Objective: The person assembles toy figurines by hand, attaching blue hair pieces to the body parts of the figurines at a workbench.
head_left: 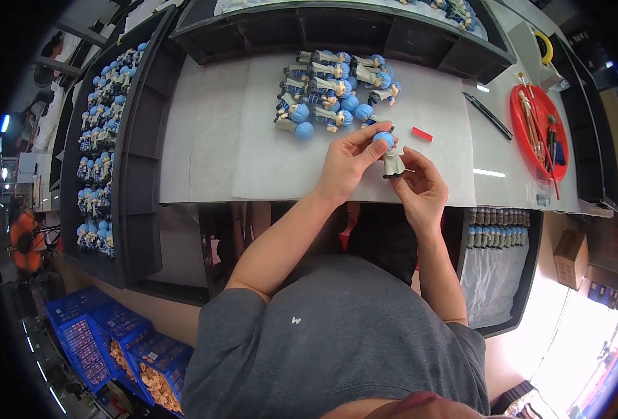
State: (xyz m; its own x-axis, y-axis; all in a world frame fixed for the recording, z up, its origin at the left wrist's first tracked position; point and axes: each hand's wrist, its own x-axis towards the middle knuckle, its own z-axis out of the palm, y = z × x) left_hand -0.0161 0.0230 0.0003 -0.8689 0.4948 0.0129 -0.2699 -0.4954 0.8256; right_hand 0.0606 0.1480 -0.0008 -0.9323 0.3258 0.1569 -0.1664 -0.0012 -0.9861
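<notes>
A small figurine [391, 155] with a round blue head and a pale body stands between my two hands over the white table mat [267, 153]. My left hand [347, 164] pinches the blue head with its fingertips. My right hand [421, 187] holds the pale body and dark base from the right side. Just beyond my hands lies a pile of several finished figurines [333, 91] of the same kind, laid on their sides in rows.
A red eraser-like block [422, 134] and a black pen [488, 116] lie right of the pile. A red round dish [541, 129] holds brushes and tools. A dark tray at left [106, 140] holds several upright figurines; another tray [499, 228] sits lower right. Blue crates [113, 342] stand on the floor.
</notes>
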